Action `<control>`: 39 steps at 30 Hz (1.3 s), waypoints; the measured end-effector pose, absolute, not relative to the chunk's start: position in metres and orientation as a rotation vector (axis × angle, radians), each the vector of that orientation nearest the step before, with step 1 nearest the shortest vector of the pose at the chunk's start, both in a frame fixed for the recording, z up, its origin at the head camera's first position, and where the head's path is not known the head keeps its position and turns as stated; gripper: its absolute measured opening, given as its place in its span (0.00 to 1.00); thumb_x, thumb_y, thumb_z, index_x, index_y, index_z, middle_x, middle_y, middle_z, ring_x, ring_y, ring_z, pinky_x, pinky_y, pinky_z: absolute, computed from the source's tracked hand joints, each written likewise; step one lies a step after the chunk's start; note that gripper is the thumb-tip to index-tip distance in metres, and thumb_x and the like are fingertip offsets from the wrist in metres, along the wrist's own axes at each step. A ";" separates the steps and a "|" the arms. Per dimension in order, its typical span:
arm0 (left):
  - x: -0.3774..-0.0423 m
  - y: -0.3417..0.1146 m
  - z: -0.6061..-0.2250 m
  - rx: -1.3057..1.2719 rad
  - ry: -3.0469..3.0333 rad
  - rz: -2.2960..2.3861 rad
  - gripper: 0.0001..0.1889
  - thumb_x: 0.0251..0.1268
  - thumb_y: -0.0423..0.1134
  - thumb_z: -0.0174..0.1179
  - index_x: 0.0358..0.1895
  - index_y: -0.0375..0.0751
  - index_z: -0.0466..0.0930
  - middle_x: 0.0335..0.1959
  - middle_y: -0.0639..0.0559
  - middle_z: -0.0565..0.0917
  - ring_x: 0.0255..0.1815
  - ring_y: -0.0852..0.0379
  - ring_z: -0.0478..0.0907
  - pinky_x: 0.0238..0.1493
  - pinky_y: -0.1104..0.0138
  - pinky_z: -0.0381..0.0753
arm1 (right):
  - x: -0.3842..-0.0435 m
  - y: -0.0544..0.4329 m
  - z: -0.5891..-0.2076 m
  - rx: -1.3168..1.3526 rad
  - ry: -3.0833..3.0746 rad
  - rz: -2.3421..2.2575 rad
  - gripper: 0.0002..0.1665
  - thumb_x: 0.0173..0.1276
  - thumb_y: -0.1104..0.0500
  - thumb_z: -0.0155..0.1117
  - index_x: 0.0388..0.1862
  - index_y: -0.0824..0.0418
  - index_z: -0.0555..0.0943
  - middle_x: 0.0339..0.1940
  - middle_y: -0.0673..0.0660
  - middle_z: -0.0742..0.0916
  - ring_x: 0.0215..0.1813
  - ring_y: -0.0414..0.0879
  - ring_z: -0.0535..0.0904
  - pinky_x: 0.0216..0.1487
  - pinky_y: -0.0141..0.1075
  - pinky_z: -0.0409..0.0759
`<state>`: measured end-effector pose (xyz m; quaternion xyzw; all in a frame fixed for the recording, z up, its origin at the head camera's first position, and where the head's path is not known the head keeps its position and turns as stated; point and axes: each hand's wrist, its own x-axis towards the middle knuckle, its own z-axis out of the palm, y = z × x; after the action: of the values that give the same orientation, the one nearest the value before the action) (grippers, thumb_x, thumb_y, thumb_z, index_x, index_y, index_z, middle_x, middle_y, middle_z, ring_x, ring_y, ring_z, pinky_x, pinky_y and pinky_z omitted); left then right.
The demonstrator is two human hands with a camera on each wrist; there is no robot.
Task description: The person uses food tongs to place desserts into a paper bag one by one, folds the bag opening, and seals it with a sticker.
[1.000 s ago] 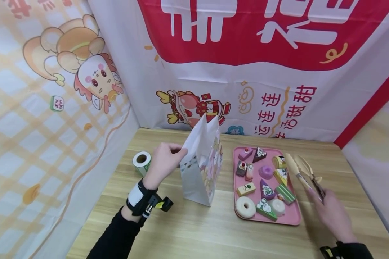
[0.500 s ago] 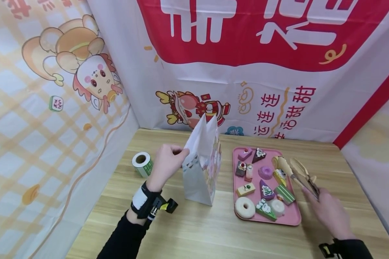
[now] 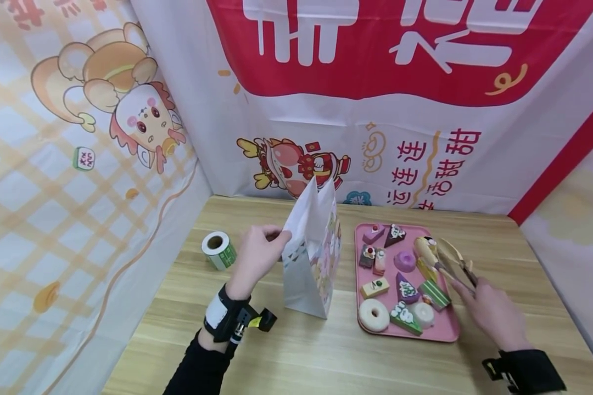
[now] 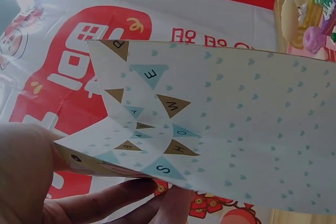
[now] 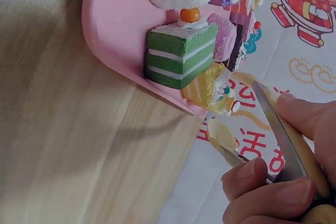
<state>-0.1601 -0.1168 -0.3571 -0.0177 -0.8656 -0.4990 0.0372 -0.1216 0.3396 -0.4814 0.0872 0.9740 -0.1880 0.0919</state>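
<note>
In the head view my left hand (image 3: 257, 255) pinches the top edge of a white printed paper bag (image 3: 301, 288), which stands upright with its mouth parted. The left wrist view shows the bag's heart-patterned side (image 4: 247, 124) with thumb and fingers at its rim. My right hand (image 3: 496, 315) grips a pair of food tongs (image 3: 427, 253). Their tips are spread, one over the pink tray's far right corner and the other outside its edge. A yellow cake slice (image 5: 202, 92) lies by the tips. Beside it is a green layered cake (image 5: 178, 59) with an orange topping.
The pink tray (image 3: 447, 331) bears several toy cakes and a white doughnut (image 3: 374, 315). A roll of green labels (image 3: 218, 250) stands left of the bag. Printed cloths hang behind the wooden table (image 3: 326, 356) and along its sides.
The tongs have moved left, from beside the tray to over its far right corner, along with my right hand. My left hand has shifted slightly right, still pinching the bag.
</note>
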 end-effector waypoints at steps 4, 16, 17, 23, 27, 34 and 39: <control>-0.157 -0.116 -0.361 -0.021 -2.612 -1.594 0.10 0.67 0.41 0.60 0.37 0.39 0.88 0.24 0.50 0.83 0.22 0.54 0.80 0.25 0.63 0.82 | -0.124 0.332 -0.480 0.273 2.893 -0.509 0.47 0.71 0.25 0.38 0.38 0.72 0.70 0.21 0.59 0.72 0.21 0.51 0.70 0.19 0.41 0.65; -0.152 -0.112 -0.371 0.025 -2.496 -1.659 0.11 0.68 0.45 0.61 0.34 0.44 0.89 0.22 0.49 0.82 0.22 0.52 0.80 0.23 0.59 0.83 | -0.124 0.321 -0.484 0.207 2.988 -0.483 0.39 0.75 0.32 0.43 0.33 0.70 0.69 0.19 0.58 0.71 0.20 0.51 0.69 0.17 0.41 0.64; -0.152 -0.111 -0.371 0.029 -2.489 -1.665 0.11 0.68 0.45 0.61 0.35 0.43 0.89 0.22 0.50 0.82 0.22 0.52 0.81 0.24 0.58 0.83 | -0.124 0.321 -0.484 0.212 2.984 -0.488 0.40 0.75 0.31 0.42 0.34 0.70 0.69 0.19 0.58 0.71 0.20 0.51 0.69 0.17 0.41 0.64; -0.153 -0.110 -0.373 0.075 -2.478 -1.683 0.12 0.68 0.47 0.61 0.36 0.43 0.89 0.24 0.50 0.83 0.23 0.53 0.81 0.24 0.58 0.83 | -0.123 0.321 -0.482 0.281 2.967 -0.557 0.45 0.72 0.27 0.39 0.38 0.72 0.69 0.20 0.59 0.73 0.21 0.52 0.70 0.18 0.41 0.63; -0.152 -0.110 -0.371 0.089 -2.487 -1.684 0.14 0.68 0.47 0.61 0.37 0.41 0.88 0.25 0.50 0.84 0.23 0.53 0.81 0.24 0.61 0.83 | -0.120 0.319 -0.479 0.304 3.002 -0.602 0.45 0.72 0.26 0.38 0.38 0.71 0.69 0.21 0.59 0.72 0.22 0.53 0.70 0.18 0.41 0.61; -0.151 -0.108 -0.372 0.097 -2.485 -1.703 0.14 0.68 0.47 0.60 0.38 0.41 0.88 0.26 0.49 0.84 0.23 0.53 0.82 0.28 0.53 0.84 | -0.116 0.307 -0.468 0.263 3.058 -0.691 0.42 0.71 0.25 0.39 0.33 0.66 0.68 0.18 0.56 0.68 0.18 0.49 0.67 0.18 0.39 0.59; -0.151 -0.108 -0.372 0.088 -2.477 -1.710 0.14 0.68 0.48 0.60 0.38 0.41 0.88 0.26 0.50 0.84 0.23 0.53 0.82 0.27 0.56 0.84 | -0.115 0.299 -0.455 0.222 3.097 -0.713 0.42 0.73 0.28 0.42 0.38 0.70 0.71 0.19 0.56 0.70 0.20 0.50 0.68 0.18 0.39 0.60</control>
<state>-0.1510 -0.1078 -0.3715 0.0293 -0.8208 -0.5668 0.0653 -0.1149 0.2990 -0.4547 0.0696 0.9719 -0.2238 -0.0221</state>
